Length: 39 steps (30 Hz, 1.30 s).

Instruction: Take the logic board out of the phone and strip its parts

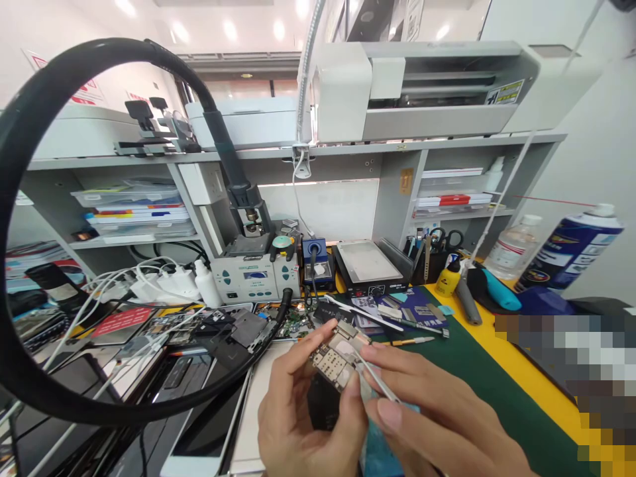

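Observation:
My left hand (303, 417) is closed around the edges of a small phone circuit board (332, 364), with the thumb at its near edge and a fingertip at its far edge. Silver shields and pale patches show on the board's upper face. In my right hand (437, 404) is a slim silver tool (377, 376), pinched between the fingers. Its far end reaches the board's right side; whether it touches cannot be made out. Behind the board, a black flat piece (320, 404) shows between my left fingers. A blue item (381, 447) lies partly hidden below my hands.
A black hose (238, 387) loops across the left side from a hot-air station (256, 278). A hot plate (370, 265) stands at the back. Phones (206, 417) and loose boards crowd the left. Bottles (450, 275) and a spray can (571, 248) stand right, beyond a green mat (477, 361).

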Motion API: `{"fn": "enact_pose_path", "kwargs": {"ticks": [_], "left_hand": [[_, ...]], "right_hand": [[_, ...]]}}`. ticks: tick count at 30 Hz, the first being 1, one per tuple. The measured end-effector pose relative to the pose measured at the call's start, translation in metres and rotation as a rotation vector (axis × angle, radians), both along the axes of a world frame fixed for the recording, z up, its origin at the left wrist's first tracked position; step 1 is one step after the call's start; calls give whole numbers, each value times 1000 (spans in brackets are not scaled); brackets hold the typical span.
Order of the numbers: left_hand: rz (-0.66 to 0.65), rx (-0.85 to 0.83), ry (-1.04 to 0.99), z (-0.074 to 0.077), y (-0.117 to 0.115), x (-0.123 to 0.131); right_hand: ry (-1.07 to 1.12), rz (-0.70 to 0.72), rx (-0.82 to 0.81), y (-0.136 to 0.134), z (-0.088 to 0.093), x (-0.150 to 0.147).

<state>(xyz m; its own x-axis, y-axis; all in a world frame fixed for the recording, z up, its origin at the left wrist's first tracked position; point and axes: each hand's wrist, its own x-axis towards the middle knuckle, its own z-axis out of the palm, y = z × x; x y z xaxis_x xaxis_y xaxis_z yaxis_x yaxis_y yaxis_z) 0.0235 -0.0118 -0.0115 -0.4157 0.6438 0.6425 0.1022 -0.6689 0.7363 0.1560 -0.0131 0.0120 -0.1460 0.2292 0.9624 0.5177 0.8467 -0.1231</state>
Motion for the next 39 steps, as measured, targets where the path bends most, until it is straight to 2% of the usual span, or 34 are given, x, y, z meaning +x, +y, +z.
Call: {"fn": "enact_pose_path", "kwargs": {"ticks": [4,9,16,23,27,39], "left_hand": [[-22,51,77,-5,3,-4],[7,15,-7,-5,2,2],[15,-35,-27,-4,-1,6],[16,-16,49,-4,1,3],[19,8,66,-4,1,3],[17,32,79,0,0,3]], "right_hand": [[-22,25,-1,0,2,3],[-14,-42,28,-2,-5,-1],[-24,-73,85,-2,-4,-4],[-144,53,57,6,16,7],[-187,55,56,8,24,9],[-172,43,31,10,-8,16]]}}
